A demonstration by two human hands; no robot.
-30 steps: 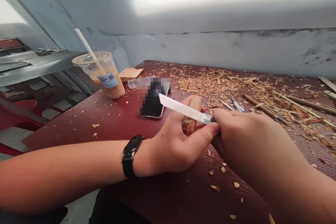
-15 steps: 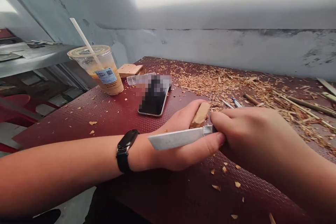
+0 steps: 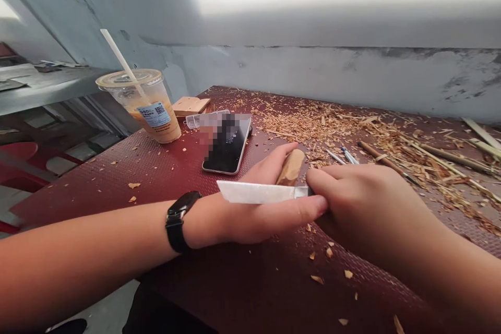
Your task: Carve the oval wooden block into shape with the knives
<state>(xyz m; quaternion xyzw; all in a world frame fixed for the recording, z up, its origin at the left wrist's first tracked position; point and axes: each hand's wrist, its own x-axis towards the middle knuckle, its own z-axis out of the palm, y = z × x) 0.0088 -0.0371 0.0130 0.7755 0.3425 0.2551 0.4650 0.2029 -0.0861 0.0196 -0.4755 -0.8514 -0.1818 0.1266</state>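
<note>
My right hand (image 3: 360, 198) is closed around the handle of a knife (image 3: 258, 192), whose flat blade points left across my left palm. A small block of wood (image 3: 290, 167) with carved faces is gripped in my left hand (image 3: 242, 214), between the palm and the fingers. The left thumb reaches to the knife's handle end, by my right fist. The lower part of the wood is hidden behind the blade, and the knife's handle is mostly covered by my right fingers.
On the dark red table (image 3: 250, 292) stand an iced drink cup (image 3: 156, 115) with a straw, a phone (image 3: 227, 148) and flat wooden pieces (image 3: 190, 106). Wood shavings (image 3: 324, 122) lie heaped along the wall side, with pens (image 3: 348, 155) and sticks (image 3: 385, 159) among them.
The knife blade has risen slightly and turned, its flat now brighter and more level. The wooden block is tilted a little differently in my left hand. The whole view has shifted slightly.
</note>
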